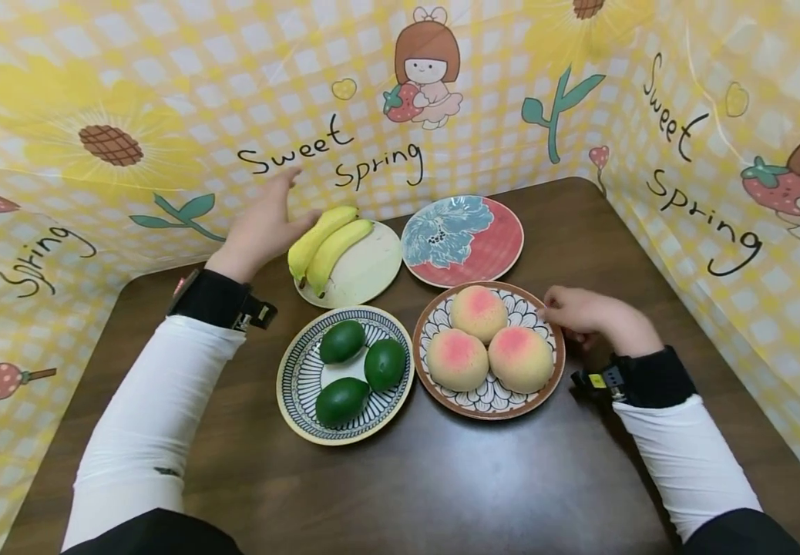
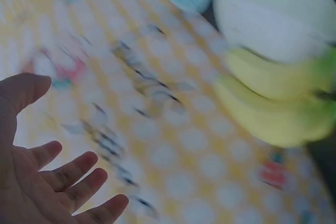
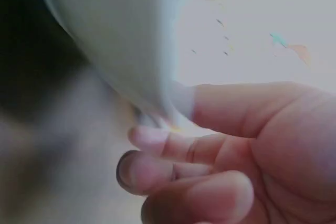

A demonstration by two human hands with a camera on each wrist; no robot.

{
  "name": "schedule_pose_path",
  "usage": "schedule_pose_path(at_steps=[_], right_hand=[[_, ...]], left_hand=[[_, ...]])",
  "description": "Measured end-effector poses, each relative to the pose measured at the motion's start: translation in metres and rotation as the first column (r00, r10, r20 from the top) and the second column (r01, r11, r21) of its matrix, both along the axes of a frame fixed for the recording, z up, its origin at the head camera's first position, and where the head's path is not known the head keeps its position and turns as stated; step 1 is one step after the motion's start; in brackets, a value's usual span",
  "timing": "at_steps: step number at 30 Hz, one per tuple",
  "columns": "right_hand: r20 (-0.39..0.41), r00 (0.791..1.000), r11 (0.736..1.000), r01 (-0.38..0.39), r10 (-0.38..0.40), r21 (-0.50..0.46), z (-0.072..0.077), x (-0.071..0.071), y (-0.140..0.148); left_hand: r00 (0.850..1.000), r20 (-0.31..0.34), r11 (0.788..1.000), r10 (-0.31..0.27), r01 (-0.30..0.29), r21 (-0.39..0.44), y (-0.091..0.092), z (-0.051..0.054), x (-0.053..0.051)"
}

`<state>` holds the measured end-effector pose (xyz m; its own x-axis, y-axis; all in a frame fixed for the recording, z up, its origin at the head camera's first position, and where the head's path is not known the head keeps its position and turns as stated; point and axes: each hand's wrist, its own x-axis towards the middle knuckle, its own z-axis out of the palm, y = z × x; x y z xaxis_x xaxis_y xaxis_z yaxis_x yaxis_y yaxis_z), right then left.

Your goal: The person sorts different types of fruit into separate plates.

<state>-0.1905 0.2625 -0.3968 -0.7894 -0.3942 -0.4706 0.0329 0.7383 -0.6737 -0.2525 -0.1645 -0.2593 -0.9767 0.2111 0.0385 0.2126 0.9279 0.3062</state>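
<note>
My left hand [image 1: 261, 223] is raised at the back left, fingers spread and holding nothing. Beside it, two yellow bananas [image 1: 334, 250] lie on a cream plate [image 1: 372, 274]; in the left wrist view the hand [image 2: 58, 177] is apart from the bananas [image 2: 278, 103]. On the right, my right hand [image 1: 597, 316] pinches the rim of a brown-edged patterned plate [image 1: 493, 401] bearing three peaches [image 1: 521, 360]. The right wrist view shows the plate's blurred pale edge [image 3: 121, 35] between the thumb and fingers of that hand [image 3: 220, 145].
Left of the peach plate stands a blue-and-white patterned plate [image 1: 292, 385] with three dark green oval fruits [image 1: 342, 401]. Behind is a red plate [image 1: 493, 254] with a blue flower. A yellow checked cloth [image 1: 344, 69] walls the back and sides of the brown table [image 1: 428, 493].
</note>
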Motion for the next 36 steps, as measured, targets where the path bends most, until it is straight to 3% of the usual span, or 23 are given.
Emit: schedule_pose_path(at_steps=[4,6,10,17,21,27,29,33,36], right_hand=[[-0.087,0.989,0.992,0.119,-0.122,-0.043,0.022,0.002,0.032],[-0.132,0.980,0.989,0.144,-0.147,-0.038,0.032,0.003,0.046],[-0.151,0.975,0.986,0.159,-0.166,-0.056,0.038,-0.009,0.062],[-0.154,0.980,0.992,0.121,-0.127,-0.043,0.030,-0.052,0.038],[-0.186,0.976,0.993,0.113,-0.117,-0.031,0.033,-0.079,0.022],[-0.093,0.996,0.998,0.004,-0.010,-0.061,0.012,-0.112,0.005],[-0.039,0.999,0.996,-0.018,0.015,-0.086,0.001,-0.117,0.003],[0.045,0.999,0.986,0.000,0.007,-0.165,-0.014,-0.125,-0.004],[0.060,0.998,0.972,0.050,-0.037,-0.228,-0.019,-0.131,-0.010]], left_hand=[[0.993,0.092,0.997,0.076,-0.078,0.017,-0.032,-0.023,-0.018],[0.985,0.141,0.995,0.095,-0.098,0.012,-0.043,-0.038,-0.024],[0.975,0.197,0.995,0.099,-0.094,-0.034,-0.045,-0.057,-0.045],[0.971,0.203,0.977,0.128,-0.088,-0.196,-0.035,-0.078,-0.068],[0.963,0.225,0.968,0.150,-0.097,-0.234,-0.035,-0.088,-0.079],[0.950,0.263,0.967,0.168,-0.108,-0.229,-0.042,-0.099,-0.085],[0.948,0.277,0.974,0.159,-0.105,-0.201,-0.042,-0.106,-0.086],[0.946,0.283,0.983,0.159,-0.126,-0.131,-0.048,-0.116,-0.085],[0.944,0.278,0.982,0.180,-0.157,-0.101,-0.050,-0.114,-0.086]])
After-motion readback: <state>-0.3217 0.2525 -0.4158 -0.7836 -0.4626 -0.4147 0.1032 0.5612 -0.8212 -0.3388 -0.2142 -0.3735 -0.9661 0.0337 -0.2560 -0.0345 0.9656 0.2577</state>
